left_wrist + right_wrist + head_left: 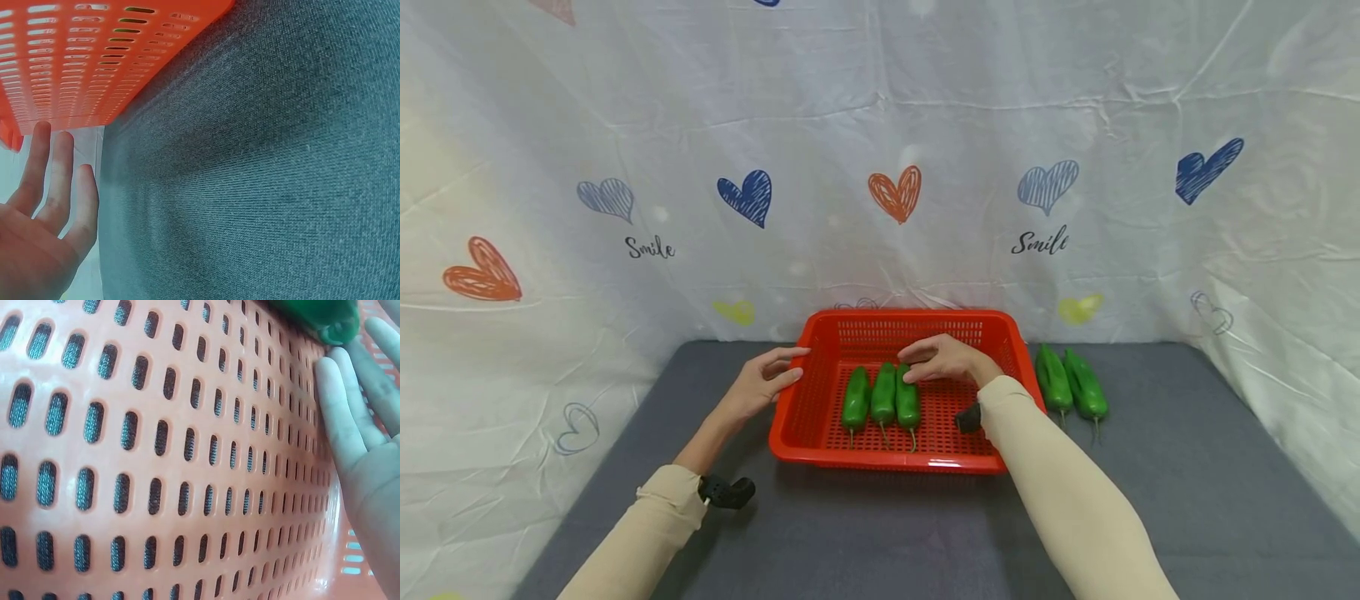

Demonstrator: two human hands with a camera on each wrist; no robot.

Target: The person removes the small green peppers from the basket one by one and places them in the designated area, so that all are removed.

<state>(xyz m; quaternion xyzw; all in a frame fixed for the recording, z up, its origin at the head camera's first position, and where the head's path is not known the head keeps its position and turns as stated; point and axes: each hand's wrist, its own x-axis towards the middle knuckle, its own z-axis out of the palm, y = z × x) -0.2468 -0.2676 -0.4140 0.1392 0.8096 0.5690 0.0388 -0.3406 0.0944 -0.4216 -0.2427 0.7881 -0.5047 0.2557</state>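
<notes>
A red plastic basket with slotted walls and floor stands on the table. Three green peppers lie side by side inside it: a left pepper, a middle pepper and a right pepper, stems toward me. My left hand is at the basket's left rim, fingers extended; the left wrist view shows them straight beside the outer wall. Inside the basket, my right hand has its fingertips at the far end of the right pepper. Those fingers look straight in the right wrist view, close to a green pepper end.
Two more green peppers lie on the dark grey tabletop, right of the basket. A white curtain printed with hearts hangs behind the table. Each wrist carries a small black camera.
</notes>
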